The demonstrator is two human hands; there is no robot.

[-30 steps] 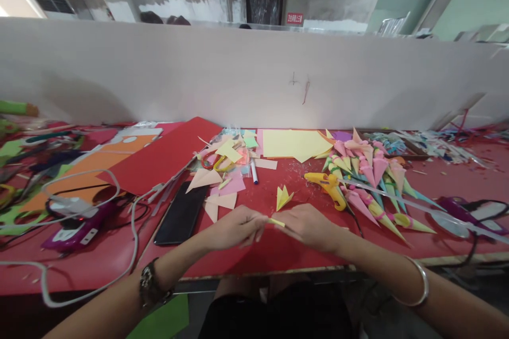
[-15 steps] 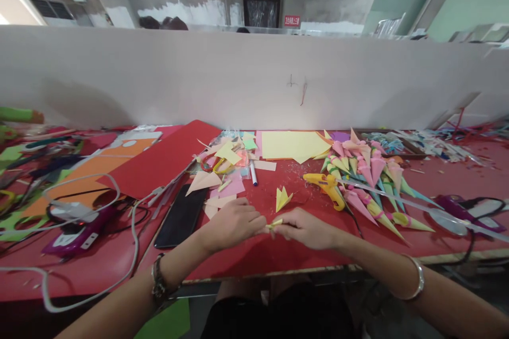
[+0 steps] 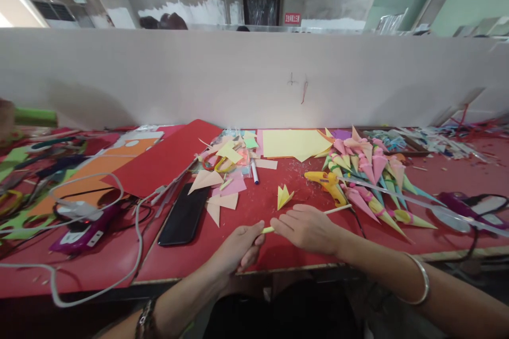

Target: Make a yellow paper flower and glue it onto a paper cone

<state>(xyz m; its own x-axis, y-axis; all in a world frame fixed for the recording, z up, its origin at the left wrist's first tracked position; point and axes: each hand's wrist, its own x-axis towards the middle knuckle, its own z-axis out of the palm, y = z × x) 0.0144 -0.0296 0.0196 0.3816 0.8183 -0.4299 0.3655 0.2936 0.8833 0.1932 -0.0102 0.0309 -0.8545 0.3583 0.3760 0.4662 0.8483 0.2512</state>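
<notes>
The person's left hand [image 3: 240, 245] and right hand [image 3: 308, 229] both pinch a slim, pale-yellow rod [image 3: 268, 230] near a pointed yellow folded-paper flower [image 3: 283, 198].

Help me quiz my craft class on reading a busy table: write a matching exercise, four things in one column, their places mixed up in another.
Things
1. Glue gun
2. Phone
3. Thin yellow piece
4. Spiky yellow paper

Places
A. Running from the left hand's fingertips to the right hand
B. Beside the pile of paper cones
C. Between the marker and the right hand
D. Just beyond the left forearm

Pairs: 1-B, 2-D, 3-A, 4-C
</notes>
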